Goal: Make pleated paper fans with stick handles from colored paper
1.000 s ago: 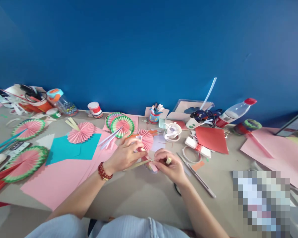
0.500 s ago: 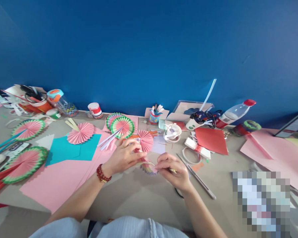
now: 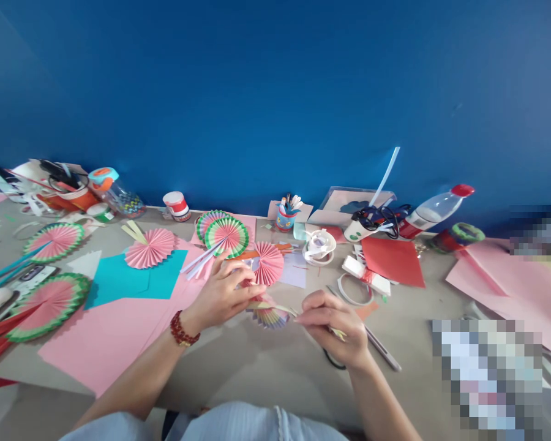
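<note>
My left hand [image 3: 227, 293], with a red bead bracelet on the wrist, is closed on a small pleated paper fan [image 3: 270, 318] that has pink and multicoloured folds. The fingers hide part of the fan. From the fan a thin pale yellow paper strip [image 3: 282, 308] runs across to my right hand [image 3: 334, 324]. My right fingertips pinch the end of that strip, and more pale yellow shows under the palm. Just beyond my left fingers lies a pink pleated paper fan [image 3: 267, 263].
Finished-looking green-edged fans [image 3: 226, 236] and a turquoise sheet [image 3: 160, 285] lie left, over pink paper [image 3: 96, 343]. Tape rolls [image 3: 354, 289], a silver pen-like tool [image 3: 384, 350], red paper [image 3: 392, 262] and a bottle [image 3: 434, 211] are on the right. A blue wall [image 3: 275, 104] rises behind.
My right hand has moved right and slightly toward me, drawing the yellow strip out longer between the hands. My left hand has shifted slightly left; more of the multicoloured fan edge shows.
</note>
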`<state>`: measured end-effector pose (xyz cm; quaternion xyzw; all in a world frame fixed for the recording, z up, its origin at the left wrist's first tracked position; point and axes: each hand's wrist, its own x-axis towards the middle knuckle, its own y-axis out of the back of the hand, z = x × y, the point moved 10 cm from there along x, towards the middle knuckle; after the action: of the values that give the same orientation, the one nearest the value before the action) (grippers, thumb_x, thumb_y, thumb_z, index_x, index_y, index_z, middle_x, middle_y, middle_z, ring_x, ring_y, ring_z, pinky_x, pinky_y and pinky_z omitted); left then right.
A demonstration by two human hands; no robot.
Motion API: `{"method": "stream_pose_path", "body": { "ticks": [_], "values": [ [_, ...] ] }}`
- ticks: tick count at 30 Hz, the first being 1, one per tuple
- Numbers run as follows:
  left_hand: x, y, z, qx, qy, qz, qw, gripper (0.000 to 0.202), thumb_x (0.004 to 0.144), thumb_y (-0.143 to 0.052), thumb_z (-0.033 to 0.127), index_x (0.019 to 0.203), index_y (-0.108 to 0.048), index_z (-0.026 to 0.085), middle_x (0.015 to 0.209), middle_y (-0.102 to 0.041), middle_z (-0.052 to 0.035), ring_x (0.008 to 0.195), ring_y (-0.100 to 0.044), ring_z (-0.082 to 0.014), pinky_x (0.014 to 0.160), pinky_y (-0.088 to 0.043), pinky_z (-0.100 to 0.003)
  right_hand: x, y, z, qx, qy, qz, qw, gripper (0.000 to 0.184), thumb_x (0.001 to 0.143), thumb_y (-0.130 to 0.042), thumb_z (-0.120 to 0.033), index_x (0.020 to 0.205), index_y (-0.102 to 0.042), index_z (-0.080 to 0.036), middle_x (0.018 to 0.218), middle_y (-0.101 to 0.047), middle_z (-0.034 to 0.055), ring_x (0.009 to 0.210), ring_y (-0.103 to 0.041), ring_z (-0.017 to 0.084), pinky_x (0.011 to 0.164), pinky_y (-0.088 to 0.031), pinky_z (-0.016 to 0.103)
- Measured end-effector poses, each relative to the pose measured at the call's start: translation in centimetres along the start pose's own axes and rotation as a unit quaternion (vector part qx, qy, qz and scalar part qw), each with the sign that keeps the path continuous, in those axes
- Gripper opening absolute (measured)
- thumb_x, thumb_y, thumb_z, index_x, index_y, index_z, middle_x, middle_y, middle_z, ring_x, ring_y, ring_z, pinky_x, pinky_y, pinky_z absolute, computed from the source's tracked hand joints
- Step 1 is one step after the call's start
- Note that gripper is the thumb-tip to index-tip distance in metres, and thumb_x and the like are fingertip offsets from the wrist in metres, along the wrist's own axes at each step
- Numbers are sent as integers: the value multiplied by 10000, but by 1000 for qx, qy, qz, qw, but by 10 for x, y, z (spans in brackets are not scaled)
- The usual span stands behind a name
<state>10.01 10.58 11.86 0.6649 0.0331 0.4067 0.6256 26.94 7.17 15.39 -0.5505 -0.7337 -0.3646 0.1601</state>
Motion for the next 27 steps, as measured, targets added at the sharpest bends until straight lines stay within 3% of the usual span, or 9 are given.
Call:
{"method": "stream_pose_path", "body": {
  "ticks": [7,11,14,16,18,20,22,24,27],
  "values": [
    [-7,-6,-3,-2,0,-12,1000,293,892,-595,204,1147,-662,332,1056,-663,-32,1114,-514,-249,1079,-277,-521,-8,11,-8,5,16,22,1000,282,867,-591,-77,1010,-754,-257,824,-658,68,716,-653,190,579,-534,288],
    [-15,-4,-15,14,22,-13,1000,305,886,-575,161,1136,-668,308,1041,-666,-43,1086,-524,-253,1060,-296,-540,-27,44,6,30,-26,125,991,226,850,-633,-97,944,-745,-270,788,-620,50,699,-608,190,582,-502,315],
    [-22,2,-20,-2,32,7,999,339,874,-557,134,1152,-653,302,1079,-661,-52,1090,-531,-252,1068,-299,-559,-41,65,31,117,-110,191,968,119,848,-672,-198,929,-723,-270,804,-574,31,571,-530,134,445,-403,260],
    [-26,8,-19,-25,32,32,999,350,863,-545,122,1159,-635,283,1141,-646,-68,1116,-530,-255,1069,-318,-559,-48,75,54,176,-190,200,945,64,852,-670,-267,900,-708,-247,829,-548,22,452,-404,67,370,-281,225],
    [-27,11,-14,-49,24,48,997,353,860,-541,120,1168,-618,273,1184,-633,-79,1140,-526,-259,1064,-340,-554,-56,87,80,196,-284,185,920,81,839,-673,-285,856,-686,-207,804,-535,14,409,-303,29,366,-215,216],
    [-25,9,-4,-67,7,41,997,355,865,-540,116,1173,-614,278,1191,-629,-76,1159,-516,-261,1077,-326,-565,-64,97,108,188,-377,120,899,143,801,-687,-308,822,-663,-169,648,-470,-20,410,-308,47,380,-199,214],
    [-22,3,9,-75,-13,16,997,349,878,-537,122,1178,-618,280,1185,-629,-72,1178,-501,-264,1106,-282,-581,-70,115,135,131,-437,72,887,188,801,-652,-347,815,-640,-159,531,-374,-62,412,-326,73,390,-203,210],
    [-18,-5,21,-76,-28,-11,997,344,897,-530,142,1200,-619,280,1183,-626,-71,1196,-486,-265,1132,-236,-592,-71,138,160,27,-472,53,880,229,793,-622,-387,836,-622,-162,508,-389,-65,402,-351,88,387,-257,213],
    [-13,-15,34,-76,-37,-44,995,353,922,-519,173,1242,-608,291,1177,-621,-63,1212,-478,-259,1158,-191,-600,-45,164,166,-200,-387,73,897,370,810,-589,-417,1092,-607,-178,805,-639,56,666,-612,201,587,-507,322]
  ]
}}
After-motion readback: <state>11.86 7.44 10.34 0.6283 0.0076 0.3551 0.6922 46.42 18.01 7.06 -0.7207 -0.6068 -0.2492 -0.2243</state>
